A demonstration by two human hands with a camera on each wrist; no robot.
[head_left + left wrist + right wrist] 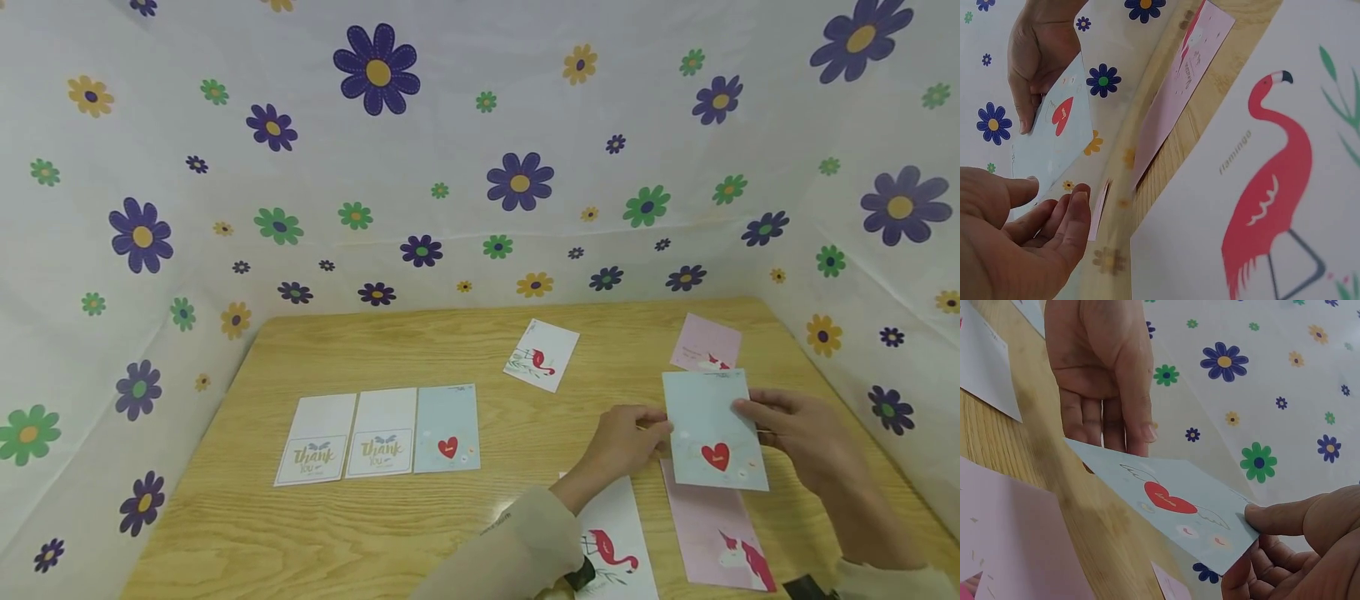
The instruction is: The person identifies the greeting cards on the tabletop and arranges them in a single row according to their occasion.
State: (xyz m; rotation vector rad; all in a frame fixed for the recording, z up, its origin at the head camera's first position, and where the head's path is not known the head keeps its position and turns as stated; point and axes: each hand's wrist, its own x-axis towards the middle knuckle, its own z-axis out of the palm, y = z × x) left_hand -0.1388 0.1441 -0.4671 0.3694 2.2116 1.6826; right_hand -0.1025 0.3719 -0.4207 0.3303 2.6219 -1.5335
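My right hand [806, 433] pinches the right edge of a pale blue card [705, 417] with a red winged heart, thumb on the front and fingers behind. The card is held up over the right side of the table. At its left edge is my left hand [628, 437], fingers relaxed and the thumb apart from them in the left wrist view. Below the held card lies a pink unicorn card [708, 533]. A white flamingo card [1185, 250] lies beneath the left forearm, partly hidden by the sleeve in the head view.
On the left of the wooden table [420, 533], two white "Thank you" cards [311, 417] and another blue heart card [446, 417] form a row. Farther back lie a smaller flamingo card [542, 354] and a smaller pink unicorn card [705, 337]. A flowered white curtain [450, 125] surrounds the table.
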